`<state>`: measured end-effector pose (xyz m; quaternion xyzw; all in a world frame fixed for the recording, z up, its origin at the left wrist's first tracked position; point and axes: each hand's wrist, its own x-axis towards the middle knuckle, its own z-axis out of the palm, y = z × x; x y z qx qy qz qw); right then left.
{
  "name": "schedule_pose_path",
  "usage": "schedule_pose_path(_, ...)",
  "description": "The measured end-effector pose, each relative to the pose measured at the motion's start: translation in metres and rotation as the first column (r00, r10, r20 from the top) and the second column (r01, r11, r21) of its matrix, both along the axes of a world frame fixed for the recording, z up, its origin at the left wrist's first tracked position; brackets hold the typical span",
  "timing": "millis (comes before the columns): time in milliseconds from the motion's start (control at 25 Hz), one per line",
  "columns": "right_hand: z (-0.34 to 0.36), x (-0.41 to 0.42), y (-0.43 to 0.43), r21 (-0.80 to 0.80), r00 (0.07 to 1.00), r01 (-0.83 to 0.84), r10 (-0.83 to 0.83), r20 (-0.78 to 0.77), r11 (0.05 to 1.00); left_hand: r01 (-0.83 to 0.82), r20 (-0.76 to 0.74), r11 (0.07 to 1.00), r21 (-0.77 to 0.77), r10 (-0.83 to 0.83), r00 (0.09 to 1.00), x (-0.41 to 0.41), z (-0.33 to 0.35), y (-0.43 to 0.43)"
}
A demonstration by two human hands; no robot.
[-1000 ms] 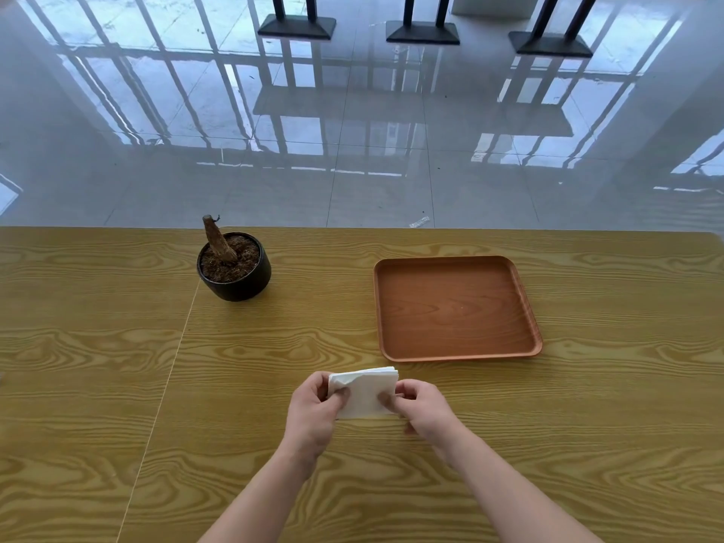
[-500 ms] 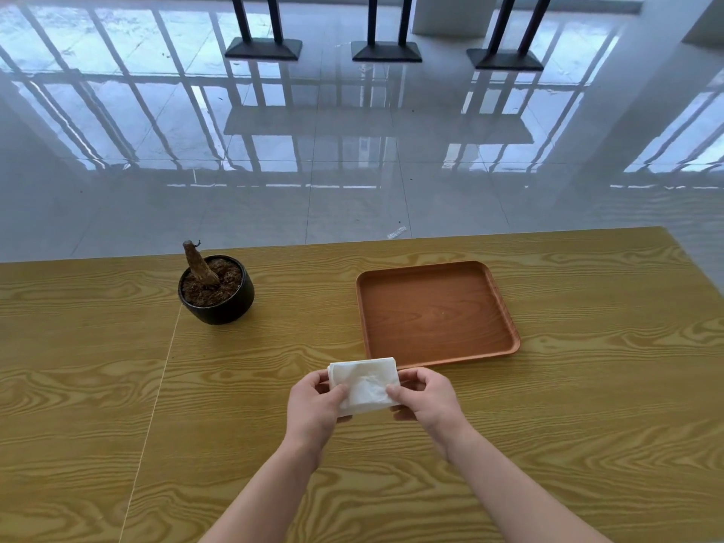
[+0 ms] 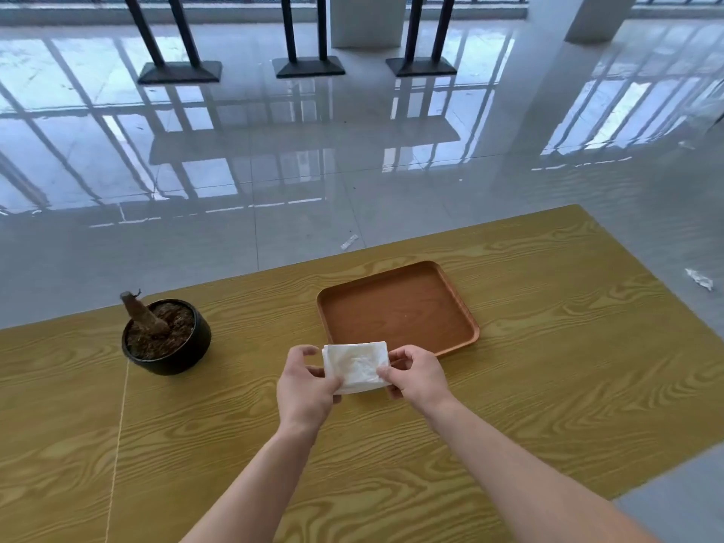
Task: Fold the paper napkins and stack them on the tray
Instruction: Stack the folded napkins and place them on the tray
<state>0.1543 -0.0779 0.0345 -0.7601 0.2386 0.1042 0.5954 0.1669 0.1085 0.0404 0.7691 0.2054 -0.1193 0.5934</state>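
I hold one folded white paper napkin (image 3: pixel 355 366) between both hands, just above the wooden table (image 3: pixel 548 366) and directly in front of me. My left hand (image 3: pixel 304 386) grips the napkin's left edge: the thumb lies on the top face near the lower left corner, and the fingers are curled behind and under the paper, with the index finger raised and bent above the upper left corner. My right hand (image 3: pixel 417 376) grips the right edge: the thumb presses on the top face near the lower right corner, and the remaining fingers wrap beneath and behind it. Both hands are therefore closed on the napkin in a pinch, not spread flat. The napkin appears as a roughly square, slightly creased packet, tilted a little toward the camera. Its far edge overlaps the near left corner of the brown tray (image 3: pixel 462 307) in this view; whether paper and tray touch cannot be determined. The tray lies flat on the table just beyond my hands, and its inner surface carries no napkins. To the left, well apart from the tray, a black pot (image 3: pixel 168 360) of soil with a cut stump (image 3: pixel 143 315) stands on the table. Beyond the table edge lies a glossy tiled floor (image 3: pixel 352 150).
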Motion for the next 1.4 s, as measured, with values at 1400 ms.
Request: schedule_pose_path(1400,-0.061,0.152,-0.051,-0.309,0.964,-0.257,0.266,-0.015,0.916,-0.013,0.001,0.894,0.448,0.014,1.0,0.105,-0.048,-0.066)
